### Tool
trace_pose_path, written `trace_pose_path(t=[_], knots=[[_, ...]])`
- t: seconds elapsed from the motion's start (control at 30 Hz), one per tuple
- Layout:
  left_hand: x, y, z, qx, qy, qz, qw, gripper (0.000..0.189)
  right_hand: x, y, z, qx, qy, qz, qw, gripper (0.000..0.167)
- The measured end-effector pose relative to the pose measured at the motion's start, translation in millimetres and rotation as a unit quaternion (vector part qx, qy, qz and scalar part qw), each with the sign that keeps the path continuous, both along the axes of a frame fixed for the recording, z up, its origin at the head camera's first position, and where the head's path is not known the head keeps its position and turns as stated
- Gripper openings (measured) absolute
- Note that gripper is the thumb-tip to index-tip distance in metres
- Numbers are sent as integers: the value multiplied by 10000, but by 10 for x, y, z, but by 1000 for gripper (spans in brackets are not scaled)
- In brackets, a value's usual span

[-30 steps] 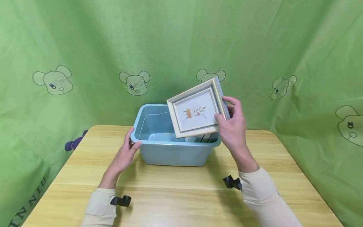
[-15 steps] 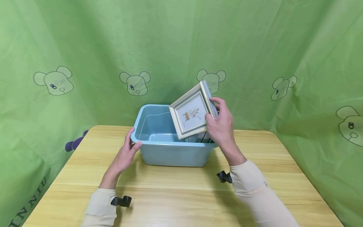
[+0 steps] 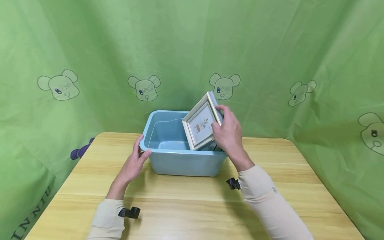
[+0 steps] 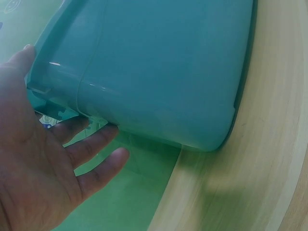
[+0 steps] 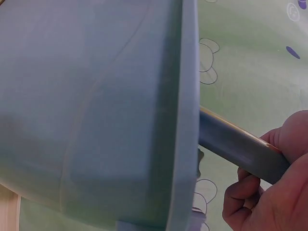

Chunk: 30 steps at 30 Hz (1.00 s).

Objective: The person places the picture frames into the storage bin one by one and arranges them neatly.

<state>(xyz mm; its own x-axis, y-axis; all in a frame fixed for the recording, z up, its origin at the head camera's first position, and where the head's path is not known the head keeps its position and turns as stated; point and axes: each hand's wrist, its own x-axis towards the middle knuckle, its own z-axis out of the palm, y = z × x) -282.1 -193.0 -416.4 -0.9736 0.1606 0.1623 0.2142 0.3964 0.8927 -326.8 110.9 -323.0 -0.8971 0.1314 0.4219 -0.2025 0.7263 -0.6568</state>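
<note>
In the head view, a light blue plastic basin (image 3: 186, 163) stands on the table. My left hand (image 3: 134, 166) grips its left rim corner, thumb at the front and fingers along the side; the left wrist view shows these fingers (image 4: 91, 147) spread beneath the rim. My right hand (image 3: 228, 133) pinches the right edge of a cream picture frame (image 3: 195, 115) with a plant print. The picture frame leans, its lower end inside the basin. Beneath it, dark edges of other flat items (image 3: 217, 148) show, mostly hidden. In the right wrist view, the basin wall covers much of the picture frame (image 5: 240, 144).
The wooden table (image 3: 180, 210) extends around the basin on the near side and to both sides. A green curtain (image 3: 180, 50) with printed bear heads hangs close behind the table. Something purple (image 3: 79, 152) is at the table's left edge.
My right hand has moved left and slightly down, bringing the picture frame lower into the basin and tilting it more steeply. The left hand stays on the rim.
</note>
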Motion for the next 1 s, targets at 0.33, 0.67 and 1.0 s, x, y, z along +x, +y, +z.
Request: trace_pose_path(t=[0.33, 0.67, 1.0], knots=[[-8, -11, -16, -45, 37, 3, 10000, 70, -96, -69, -16, 445, -270, -55, 9986, 59], [-7, -11, -4, -57, -5, 34, 10000, 70, -142, -115, -73, 855, -83, -15, 9963, 59], [-1, -2, 6, -63, 2, 26, 10000, 70, -176, -142, -101, 1207, -8, -42, 9927, 61]])
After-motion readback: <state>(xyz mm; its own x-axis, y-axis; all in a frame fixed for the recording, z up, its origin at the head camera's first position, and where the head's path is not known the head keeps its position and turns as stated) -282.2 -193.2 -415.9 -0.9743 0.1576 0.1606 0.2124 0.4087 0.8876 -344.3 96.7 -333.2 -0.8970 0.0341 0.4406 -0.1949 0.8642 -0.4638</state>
